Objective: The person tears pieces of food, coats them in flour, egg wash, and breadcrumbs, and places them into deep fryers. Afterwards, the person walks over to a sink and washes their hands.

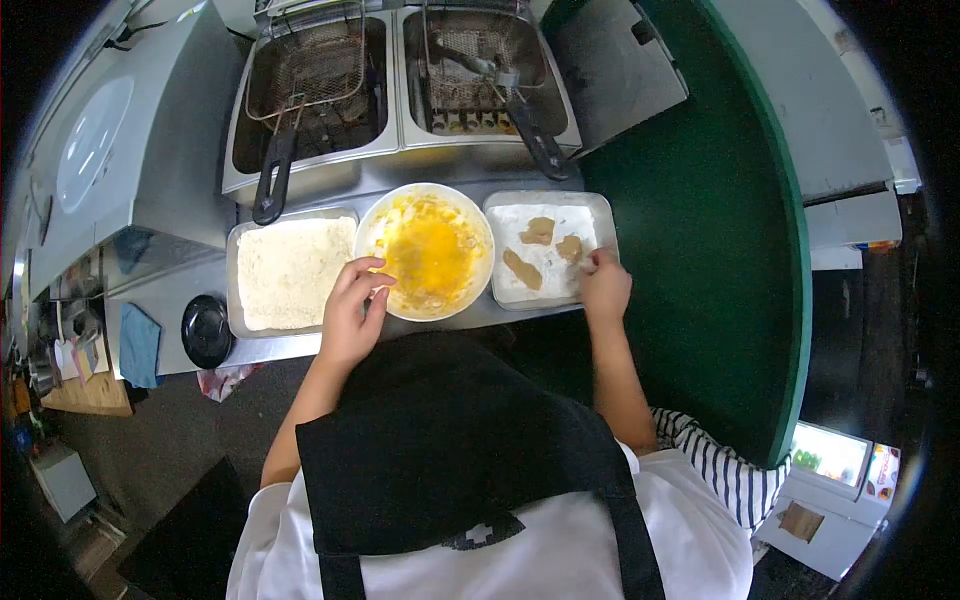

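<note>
My left hand (pixel 352 312) is at the left side of a white bowl (pixel 486 228) of beaten egg (pixel 430 252), its fingers apart with nothing visible between them. At the right rim of a metal tray (pixel 608 222) is my right hand (pixel 605 286), its fingers curled together; whatever they may hold is hidden. White flour (pixel 512 222) covers the bottom of this tray, and three pale pieces of what looks like raw meat, one of them a long strip (pixel 522 269), lie on it. Left of the bowl stands another metal tray (pixel 233 285) filled with breadcrumbs (pixel 290 275).
Behind the trays is a double fryer (pixel 400 150) with wire baskets; the left black handle (pixel 273 185) and right black handle (pixel 540 140) point toward me. A black round dish (pixel 207 331) and a blue cloth (pixel 140 345) lie left. A green partition (pixel 690 240) borders the right side.
</note>
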